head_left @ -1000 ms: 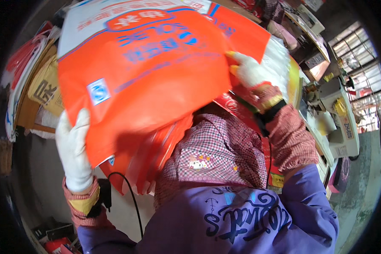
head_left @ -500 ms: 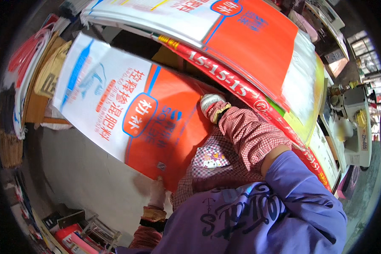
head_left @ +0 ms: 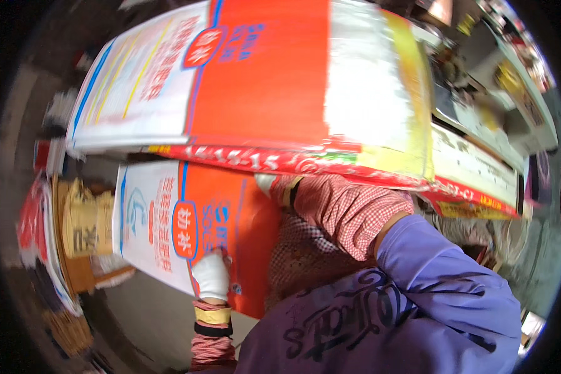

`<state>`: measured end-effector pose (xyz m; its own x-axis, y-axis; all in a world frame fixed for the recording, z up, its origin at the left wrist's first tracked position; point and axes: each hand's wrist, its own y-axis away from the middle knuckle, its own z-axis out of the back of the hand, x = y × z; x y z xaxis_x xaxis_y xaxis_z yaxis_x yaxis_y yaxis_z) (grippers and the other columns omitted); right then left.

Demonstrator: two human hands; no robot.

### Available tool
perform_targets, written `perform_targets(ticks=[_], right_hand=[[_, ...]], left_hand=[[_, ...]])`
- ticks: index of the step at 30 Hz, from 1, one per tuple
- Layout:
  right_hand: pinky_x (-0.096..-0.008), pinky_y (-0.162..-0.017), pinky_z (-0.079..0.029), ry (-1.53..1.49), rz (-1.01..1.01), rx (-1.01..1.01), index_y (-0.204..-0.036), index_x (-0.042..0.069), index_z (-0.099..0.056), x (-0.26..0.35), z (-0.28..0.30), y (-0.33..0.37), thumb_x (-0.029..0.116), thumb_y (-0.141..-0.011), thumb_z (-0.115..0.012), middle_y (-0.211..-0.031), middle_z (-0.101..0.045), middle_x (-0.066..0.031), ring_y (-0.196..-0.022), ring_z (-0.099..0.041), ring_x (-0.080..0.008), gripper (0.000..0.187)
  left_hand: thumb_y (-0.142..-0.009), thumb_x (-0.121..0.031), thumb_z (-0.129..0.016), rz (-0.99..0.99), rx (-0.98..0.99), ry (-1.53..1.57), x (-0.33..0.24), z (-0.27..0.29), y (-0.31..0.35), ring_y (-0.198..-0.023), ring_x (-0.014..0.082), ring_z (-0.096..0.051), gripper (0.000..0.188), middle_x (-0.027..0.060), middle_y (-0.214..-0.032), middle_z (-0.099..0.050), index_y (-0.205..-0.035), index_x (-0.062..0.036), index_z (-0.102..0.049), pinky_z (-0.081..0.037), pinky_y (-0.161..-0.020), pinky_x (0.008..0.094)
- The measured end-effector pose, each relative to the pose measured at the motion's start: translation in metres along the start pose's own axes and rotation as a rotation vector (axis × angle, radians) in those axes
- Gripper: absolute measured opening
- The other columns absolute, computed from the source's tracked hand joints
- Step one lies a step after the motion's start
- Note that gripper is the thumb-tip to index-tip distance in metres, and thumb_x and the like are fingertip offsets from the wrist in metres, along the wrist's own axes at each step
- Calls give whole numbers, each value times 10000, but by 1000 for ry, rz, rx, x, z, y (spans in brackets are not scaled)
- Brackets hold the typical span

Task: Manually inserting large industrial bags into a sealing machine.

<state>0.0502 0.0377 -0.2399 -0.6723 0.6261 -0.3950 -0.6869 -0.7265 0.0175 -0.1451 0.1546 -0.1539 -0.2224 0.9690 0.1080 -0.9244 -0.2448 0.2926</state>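
Observation:
A flat white and orange printed sack [head_left: 149, 230] hangs tilted in front of me, below the table edge. My left hand [head_left: 210, 277], in a white glove, is closed over the sack's near edge, its fingers on the printed face and its thumb hard to make out. The white-gloved right hand [head_left: 265, 181] grips the sack's far edge, close under the red printed strip [head_left: 243, 158] along the table's front. Part of that hand is hidden by the strip and the checked sleeve. Above it, a stack of similar flat sacks [head_left: 262, 81] covers the tabletop.
At the right stands a pale sewing machine [head_left: 530, 118], next to a white panel [head_left: 474, 156] with dark spots. A wooden stand [head_left: 81, 277] with tan sacks [head_left: 87, 224] is at the left, beside red and white bundled plastic [head_left: 37, 218]. Grey floor [head_left: 149, 318] shows below the sack.
My view has turned, so the stack appears larger and more level. The left hand has come up from the sack's near corner onto its printed face. The right hand stays at the far edge.

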Motion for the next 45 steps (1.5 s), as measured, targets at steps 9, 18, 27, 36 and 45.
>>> perform_targets(ticks=[9, 18, 27, 36, 45], right_hand=[[-483, -562, -495, 288, -205, -1, -907, 78, -672, -22, 2, 90, 156, -744, -523, -810, -644, -117, -781, -623, -314, 234], [-306, -660, -493, -1705, 130, -369, -924, 55, -645, -199, 90, 171, 184, -811, -554, -848, -647, -110, -756, -628, -203, 194], [-265, -564, -483, -2457, -874, -244, -846, 19, -622, -241, 100, 157, 308, -816, -584, -770, -631, -81, -624, -601, -169, 294], [-376, -657, -487, -1200, -662, -356, -840, 51, -633, -237, 127, 116, 306, -757, -581, -783, -628, -146, -718, -621, -283, 274], [-402, -712, -480, -444, -783, -409, -938, 34, -599, -292, 145, 143, 87, -723, -574, -892, -596, -172, -833, -585, -321, 223]], left_hand=[[-746, -266, -608, -879, -531, 512, -210, 203, -156, -737, 299, -567, 237, 125, -798, -583, -823, -43, -592, -451, -640, 374], [-734, -154, -612, -893, -361, 449, -209, 208, -147, -723, 324, -556, 155, 143, -750, -558, -809, -18, -598, -446, -636, 384], [-706, -194, -607, -1127, -505, -192, -191, 218, -77, -613, 221, -552, 135, 30, -652, -515, -813, -111, -602, -430, -497, 357], [-783, -123, -629, -551, 29, 1447, -197, 197, -121, -707, 114, -564, 158, 53, -782, -607, -851, 0, -558, -458, -649, 251], [-853, -14, -524, -675, -497, 1750, -100, 268, -107, -683, 65, -506, 61, 3, -767, -562, -819, -65, -524, -410, -661, 211]])
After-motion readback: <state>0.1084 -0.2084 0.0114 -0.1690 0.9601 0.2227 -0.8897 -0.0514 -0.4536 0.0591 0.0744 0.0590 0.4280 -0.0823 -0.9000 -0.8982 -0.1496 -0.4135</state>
